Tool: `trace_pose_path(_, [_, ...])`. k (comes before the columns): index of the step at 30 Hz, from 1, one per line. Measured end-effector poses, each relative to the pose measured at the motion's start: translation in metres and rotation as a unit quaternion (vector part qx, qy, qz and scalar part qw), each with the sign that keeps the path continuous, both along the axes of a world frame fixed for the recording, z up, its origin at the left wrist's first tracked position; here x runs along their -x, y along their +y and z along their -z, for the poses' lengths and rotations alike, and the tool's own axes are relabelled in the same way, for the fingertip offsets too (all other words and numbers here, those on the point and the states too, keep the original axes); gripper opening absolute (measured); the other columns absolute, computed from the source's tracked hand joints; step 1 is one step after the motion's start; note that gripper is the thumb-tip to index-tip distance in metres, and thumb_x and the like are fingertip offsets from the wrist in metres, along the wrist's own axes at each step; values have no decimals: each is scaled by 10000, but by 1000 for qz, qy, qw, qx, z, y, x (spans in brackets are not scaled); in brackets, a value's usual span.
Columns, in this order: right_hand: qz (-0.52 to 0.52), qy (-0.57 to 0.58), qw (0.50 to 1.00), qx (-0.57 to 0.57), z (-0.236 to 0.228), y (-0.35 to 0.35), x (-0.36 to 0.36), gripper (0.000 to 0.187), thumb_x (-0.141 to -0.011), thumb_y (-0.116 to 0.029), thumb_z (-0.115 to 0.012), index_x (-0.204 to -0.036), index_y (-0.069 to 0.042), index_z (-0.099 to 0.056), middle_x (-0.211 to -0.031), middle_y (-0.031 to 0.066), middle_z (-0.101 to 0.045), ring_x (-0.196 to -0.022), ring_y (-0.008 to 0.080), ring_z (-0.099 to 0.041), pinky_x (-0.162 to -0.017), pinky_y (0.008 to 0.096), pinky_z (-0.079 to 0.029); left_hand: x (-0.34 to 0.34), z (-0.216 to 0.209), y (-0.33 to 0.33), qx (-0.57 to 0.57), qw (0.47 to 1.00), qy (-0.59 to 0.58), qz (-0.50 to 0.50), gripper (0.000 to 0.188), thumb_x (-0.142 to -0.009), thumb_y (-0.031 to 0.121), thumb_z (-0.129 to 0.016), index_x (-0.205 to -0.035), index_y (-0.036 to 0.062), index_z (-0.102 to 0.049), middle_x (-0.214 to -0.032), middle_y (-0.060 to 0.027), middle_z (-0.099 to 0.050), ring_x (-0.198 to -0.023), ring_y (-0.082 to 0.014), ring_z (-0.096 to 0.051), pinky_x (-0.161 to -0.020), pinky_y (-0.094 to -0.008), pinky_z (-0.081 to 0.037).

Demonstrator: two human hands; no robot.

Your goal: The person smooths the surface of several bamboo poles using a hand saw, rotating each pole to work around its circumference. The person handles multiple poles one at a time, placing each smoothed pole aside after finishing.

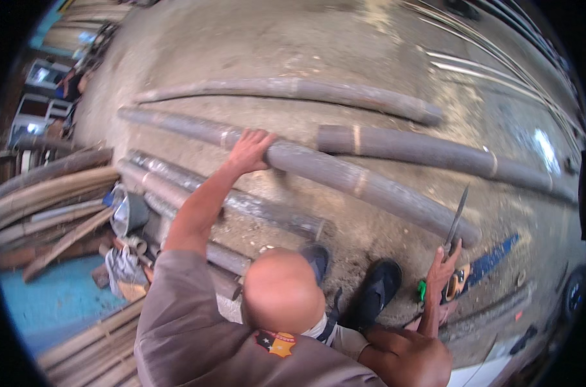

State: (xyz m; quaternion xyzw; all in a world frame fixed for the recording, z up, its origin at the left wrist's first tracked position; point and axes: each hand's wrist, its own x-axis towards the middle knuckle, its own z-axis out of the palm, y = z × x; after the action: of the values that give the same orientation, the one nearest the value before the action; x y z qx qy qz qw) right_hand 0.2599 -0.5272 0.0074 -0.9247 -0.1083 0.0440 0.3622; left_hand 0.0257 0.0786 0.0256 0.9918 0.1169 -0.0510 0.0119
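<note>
A long grey-brown bamboo pole with pale node rings lies slantwise on the ground before me. My left hand grips it from above, fingers curled over its upper side. At the right, my right hand is closed on a knife, its narrow dark blade pointing up past the pole's near right end. Close beside that hand lies a hand saw with a blue blade and a yellow and black handle. A small bright green thing shows by my right wrist; its kind I cannot tell.
More bamboo poles lie beyond, including a far one and a right one. Shorter poles lie nearer left. A grey bucket stands by stacked bamboo. My shoes are near the pole. Someone is far left.
</note>
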Motion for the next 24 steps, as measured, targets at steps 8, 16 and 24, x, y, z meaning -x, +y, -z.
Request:
trace_pose_path(8, [49, -40, 993, 102, 38, -23, -74, 665, -1127, -510, -427, -1648, -104, -350, -1491, 355, -541, -1321, 551, -554, -1029, 563, -464, -5, -1, -19, 28, 995, 97, 6, 879, -631, 391, -905, -1388, 116, -553, -1243, -166, -607, -1253, -369, -570, -1100, -529, -436])
trace_pose_path(16, [199, -35, 978, -43, 31, -36, -114, 666, -1107, -458, -530, -1548, 34, -458, -1498, 311, -551, -1305, 451, -594, -1091, 479, -464, -72, 0, -160, 99, 993, 55, 38, 875, -673, 533, -895, -1376, 128, -567, -1242, -172, -611, -1267, -378, -570, -1089, -529, -444])
trace_pose_path(24, [103, -38, 990, 83, 7, -28, -72, 550, -1072, -448, -585, -1379, 8, -579, -1278, 365, -659, -1229, 528, -616, -986, 527, -497, -49, 0, -135, 135, 991, 4, 5, 1027, -607, 495, -951, -1502, 200, -541, -1314, -191, -647, -1240, -416, -626, -1031, -541, -491])
